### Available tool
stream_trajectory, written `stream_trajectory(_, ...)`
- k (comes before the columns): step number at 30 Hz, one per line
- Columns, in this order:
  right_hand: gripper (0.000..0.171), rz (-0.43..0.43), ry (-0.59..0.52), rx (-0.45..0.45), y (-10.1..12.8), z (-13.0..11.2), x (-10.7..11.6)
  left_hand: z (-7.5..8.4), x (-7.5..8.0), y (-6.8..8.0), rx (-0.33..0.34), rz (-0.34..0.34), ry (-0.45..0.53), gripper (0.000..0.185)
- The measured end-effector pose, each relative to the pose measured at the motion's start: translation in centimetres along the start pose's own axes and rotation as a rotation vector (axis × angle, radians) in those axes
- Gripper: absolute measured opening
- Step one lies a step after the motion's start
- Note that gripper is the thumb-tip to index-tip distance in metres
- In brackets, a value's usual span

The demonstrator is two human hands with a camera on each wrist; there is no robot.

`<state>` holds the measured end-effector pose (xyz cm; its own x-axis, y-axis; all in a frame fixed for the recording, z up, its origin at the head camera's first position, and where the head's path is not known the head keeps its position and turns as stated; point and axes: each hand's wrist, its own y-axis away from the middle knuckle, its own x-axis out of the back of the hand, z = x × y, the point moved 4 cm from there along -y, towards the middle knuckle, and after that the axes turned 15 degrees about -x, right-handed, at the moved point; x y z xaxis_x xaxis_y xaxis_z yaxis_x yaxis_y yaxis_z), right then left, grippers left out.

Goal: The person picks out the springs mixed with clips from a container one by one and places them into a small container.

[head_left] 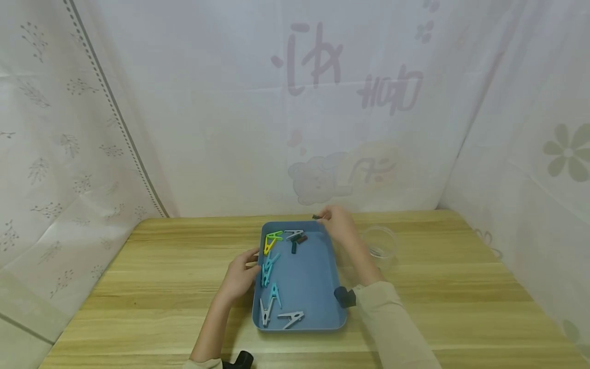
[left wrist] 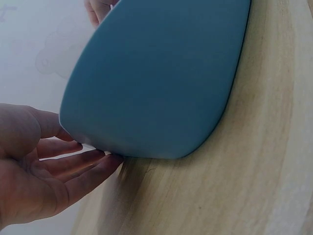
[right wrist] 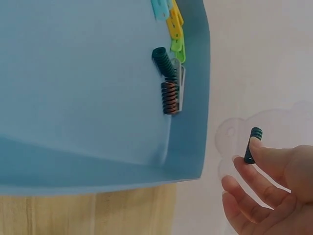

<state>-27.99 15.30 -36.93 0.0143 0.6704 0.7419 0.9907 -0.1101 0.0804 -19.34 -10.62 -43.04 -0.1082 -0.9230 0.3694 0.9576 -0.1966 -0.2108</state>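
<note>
A blue tray (head_left: pixel 313 287) lies on the wooden table. My left hand (head_left: pixel 240 274) holds its left side; in the left wrist view the thumb is at the rim and the fingers (left wrist: pixel 93 178) lie against the outer wall. Between thumb and index finger, my right hand (right wrist: pixel 271 181) pinches a dark green coil spring (right wrist: pixel 253 145), beyond the tray's far right corner. Inside the tray, dark green springs (right wrist: pixel 162 61) and a brown spring (right wrist: pixel 169 98) lie beside a grey clothespin (head_left: pixel 293 233) near the far end.
Along the tray's left side lie a green clothespin (head_left: pixel 274 235), a yellow clothespin (head_left: pixel 269 246) and several teal clothespins (head_left: pixel 267 274). Grey clothespins (head_left: pixel 291 318) lie at the near end. Right of the tray stands a clear round container (head_left: pixel 380 242). A printed curtain (head_left: pixel 230 128) hangs behind the table.
</note>
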Motion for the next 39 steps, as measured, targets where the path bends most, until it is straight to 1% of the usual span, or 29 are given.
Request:
stream_trajectory(6, 0.018, 0.001, 0.025, 0.012, 0.2, -0.4, 0.2, 0.0, 0.0, 0.0, 0.004, -0.002, 0.000, 0.054)
stream_trajectory(12, 0.018, -0.010, 0.003, 0.019, 0.6, -0.7, 0.5, 0.0, 0.0, 0.0, 0.001, -0.001, 0.005, 0.053)
stream_trajectory(19, 0.018, -0.016, -0.024, 0.058, 1.7, -1.0, 0.9, 0.0, 0.0, 0.1, 0.012, -0.003, 0.011, 0.053)
stream_trajectory(25, 0.019, -0.015, -0.045, 0.073, 2.4, -1.1, 1.2, 0.0, 0.1, 0.0, 0.009, -0.002, 0.024, 0.054)
stream_trajectory(33, 0.022, -0.012, -0.046, 0.076, 3.4, -1.2, 1.6, 0.0, 0.1, 0.0, 0.011, 0.001, 0.030, 0.054)
stream_trajectory(39, 0.023, 0.002, -0.042, 0.077, 4.3, -1.1, 2.1, 0.1, 0.0, 0.0, 0.006, -0.002, 0.017, 0.054)
